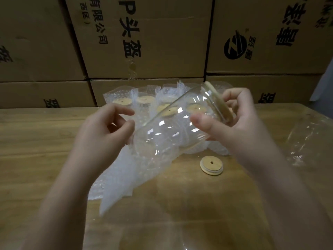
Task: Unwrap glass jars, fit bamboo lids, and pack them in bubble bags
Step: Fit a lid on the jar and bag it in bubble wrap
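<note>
Head view: both hands are raised over a wooden table (45, 141). A glass jar (171, 127) is held in the air, tilted, with its base low to the left and its mouth high to the right. A bamboo lid (219, 101) sits on the mouth.

Right hand (239, 123): thumb pressed on the glass just below the lid, fingers curled round the lid's rim.

Left hand (100, 134): fingers curled, thumb and forefinger close together at the open end of a bubble bag (129, 174), just beside the jar's base. The bag hangs down and left, its lower end on the table.

A spare lid (211, 165) with a centre hole lies flat on the table below the jar. Behind the hands stands a row of bagged jars (144, 103), lids on. Crumpled clear wrap (306, 141) lies at the right. Stacked cardboard boxes (144, 42) fill the background.
</note>
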`<state>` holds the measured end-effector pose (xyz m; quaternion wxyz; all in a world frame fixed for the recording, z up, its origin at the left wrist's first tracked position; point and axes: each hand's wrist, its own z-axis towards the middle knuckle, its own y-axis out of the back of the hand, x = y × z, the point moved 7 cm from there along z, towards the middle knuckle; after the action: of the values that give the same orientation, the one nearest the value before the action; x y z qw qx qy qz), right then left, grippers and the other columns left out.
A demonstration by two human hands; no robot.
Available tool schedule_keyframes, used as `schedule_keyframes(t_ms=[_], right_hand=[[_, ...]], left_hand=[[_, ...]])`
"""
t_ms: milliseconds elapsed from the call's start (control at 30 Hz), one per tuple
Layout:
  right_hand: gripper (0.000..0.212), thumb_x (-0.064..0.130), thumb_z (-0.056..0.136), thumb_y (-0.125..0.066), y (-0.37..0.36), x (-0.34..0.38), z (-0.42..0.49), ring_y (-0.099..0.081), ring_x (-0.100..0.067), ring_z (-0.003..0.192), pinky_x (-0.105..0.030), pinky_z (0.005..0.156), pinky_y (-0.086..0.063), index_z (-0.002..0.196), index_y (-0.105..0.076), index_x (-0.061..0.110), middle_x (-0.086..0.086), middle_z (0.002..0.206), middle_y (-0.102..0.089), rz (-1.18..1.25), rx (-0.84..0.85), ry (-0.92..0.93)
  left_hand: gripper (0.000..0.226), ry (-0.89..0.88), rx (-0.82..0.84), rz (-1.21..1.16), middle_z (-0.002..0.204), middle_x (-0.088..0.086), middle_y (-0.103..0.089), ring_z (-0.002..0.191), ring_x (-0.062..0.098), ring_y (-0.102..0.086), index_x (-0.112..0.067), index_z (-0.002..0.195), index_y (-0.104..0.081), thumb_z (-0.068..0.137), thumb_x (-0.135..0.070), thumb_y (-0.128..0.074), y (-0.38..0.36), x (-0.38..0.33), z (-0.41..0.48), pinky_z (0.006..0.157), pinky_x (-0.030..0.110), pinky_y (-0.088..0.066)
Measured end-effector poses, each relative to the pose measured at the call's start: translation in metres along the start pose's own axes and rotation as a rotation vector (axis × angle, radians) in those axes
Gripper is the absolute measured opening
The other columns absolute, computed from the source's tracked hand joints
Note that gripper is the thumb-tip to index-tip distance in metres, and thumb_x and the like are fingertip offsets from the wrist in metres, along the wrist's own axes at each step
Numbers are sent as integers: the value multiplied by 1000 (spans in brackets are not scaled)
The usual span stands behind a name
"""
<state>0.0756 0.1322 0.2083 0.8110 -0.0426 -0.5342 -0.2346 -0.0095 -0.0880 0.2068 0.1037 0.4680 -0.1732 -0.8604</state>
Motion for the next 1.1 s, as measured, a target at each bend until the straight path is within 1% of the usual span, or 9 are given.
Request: schedule_keyframes(t_ms=[67, 133, 333, 467, 567, 667, 800, 900, 1100], right_hand=[[56, 69, 47, -73, -2, 6, -4, -64, 2, 83, -31, 73, -54, 89, -41, 49, 30, 99, -52, -108, 17, 10], [57, 66, 51, -74, 0, 14, -8, -63, -5, 92, -30, 75, -52, 92, -38, 50, 23, 106, -53, -197, -4, 51], [56, 65, 55, -69, 17, 52, -22, -64, -12, 83, -36, 66, -58, 95, -34, 51, 13, 113, -50, -393, -68, 274], [57, 65, 56, -69, 23, 56, -22, -63, -14, 93, -38, 68, -57, 97, -34, 46, 8, 115, -49, -410, -136, 299], [62, 68, 55, -68, 19, 41, -18, -56, -5, 94, -30, 69, -51, 99, -33, 43, 13, 111, -45, -429, -149, 210], [59, 65, 54, -68, 3, 27, -13, -50, 3, 91, -25, 67, -46, 97, -35, 41, 24, 108, -41, -488, -59, 151], [53, 64, 55, -66, -16, 21, -13, -34, 16, 104, -13, 71, -35, 93, -35, 43, 30, 107, -37, -628, 97, 199], [52, 64, 55, -65, -14, 24, -13, -33, 15, 106, -18, 76, -31, 94, -35, 45, 33, 112, -35, -707, 173, 250], [53, 64, 54, -69, -27, -5, -5, -38, 16, 99, -27, 79, -31, 94, -39, 45, 38, 109, -36, -691, 360, 95]], left_hand=[[17, 1, 24, -94, 64, -2, -60, 60, 17, -56, -33, 87, -65, 85, -17, -61, -14, -1, -2, 57, 22, -49], [19, 27, 54, -221, 62, -7, -53, 61, 11, -51, -30, 85, -66, 87, -12, -60, -30, 0, -4, 55, 15, -45], [17, 143, 132, -629, 66, -5, -53, 57, 5, -49, -28, 82, -70, 80, -14, -62, -63, -1, -10, 57, 16, -46], [21, 252, 184, -658, 72, 3, -50, 57, 9, -46, -23, 94, -66, 74, -19, -61, -70, 6, -11, 59, 22, -45], [17, 273, 203, -645, 71, 2, -52, 57, 9, -47, -21, 98, -64, 82, -15, -64, -66, 8, -9, 58, 21, -48], [18, 248, 187, -607, 69, -1, -52, 54, 6, -48, -21, 99, -64, 91, -6, -57, -63, 9, -7, 57, 20, -46], [17, 295, 212, -723, 65, -3, -53, 53, 7, -44, -21, 92, -65, 84, -7, -59, -72, 8, -9, 52, 17, -41], [20, 369, 298, -856, 72, 4, -51, 57, 10, -43, -17, 97, -65, 81, -7, -61, -84, 8, -12, 54, 19, -42], [20, 318, 253, -605, 70, -1, -54, 54, 5, -48, -17, 106, -61, 91, -4, -57, -78, 21, -7, 54, 16, -44]])
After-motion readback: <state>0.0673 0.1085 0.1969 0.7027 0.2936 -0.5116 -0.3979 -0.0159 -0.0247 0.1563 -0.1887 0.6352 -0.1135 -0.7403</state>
